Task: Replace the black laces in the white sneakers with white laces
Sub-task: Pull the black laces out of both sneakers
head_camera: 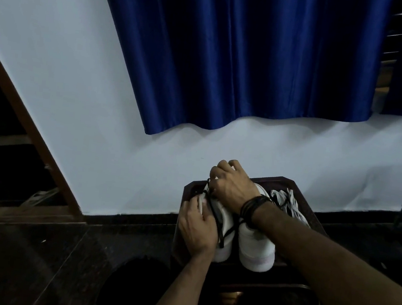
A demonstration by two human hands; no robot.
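White sneakers (pixel 257 245) on a dark stool (pixel 300 197): left hand (pixel 197 228) clasps one, right hand (pixel 231 186) pinches its black lace (pixel 220 230).

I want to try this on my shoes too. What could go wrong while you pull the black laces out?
The left sneaker sits near the small table's left edge; if the right hand tugs the black lace hard, it might slide off unless the left hand steadies it. The white laces lie piled loosely behind the right sneaker, so a forearm could perhaps knock them down.
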